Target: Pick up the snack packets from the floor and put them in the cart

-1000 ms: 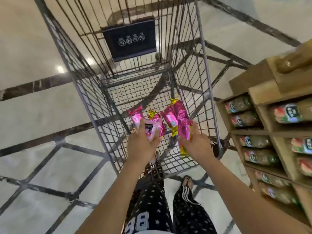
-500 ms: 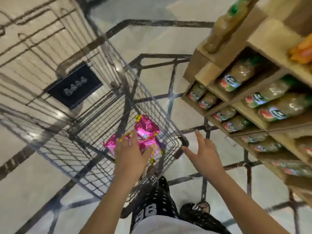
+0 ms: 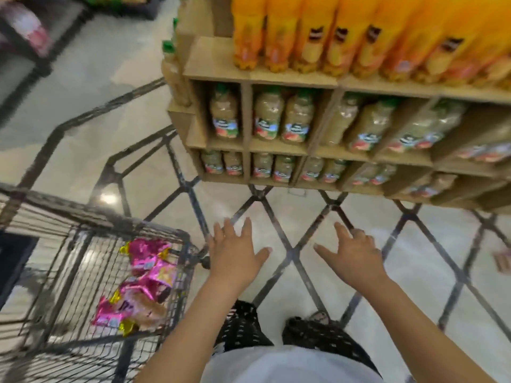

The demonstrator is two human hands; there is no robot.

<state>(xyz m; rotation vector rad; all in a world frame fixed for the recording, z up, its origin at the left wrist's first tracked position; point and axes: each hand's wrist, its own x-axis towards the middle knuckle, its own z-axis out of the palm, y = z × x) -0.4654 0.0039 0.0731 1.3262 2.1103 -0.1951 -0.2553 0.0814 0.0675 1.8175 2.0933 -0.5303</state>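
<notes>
Both arms reach forward at lower centre, palms down. Left hand (image 3: 235,255) and right hand (image 3: 354,254) are spread, fingers straight, holding nothing. Pink snack packets (image 3: 141,283) piled inside one cart (image 3: 110,217), lower left; overlapping, count unclear.

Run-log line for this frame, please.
left hand: open, empty | right hand: open, empty | snack packets: lying in cart

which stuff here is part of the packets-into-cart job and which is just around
Job: snack packets lying in the cart; left hand and right hand, both empty.
Just around: cardboard shelf; green-capped juice bottles; orange bottles.
</notes>
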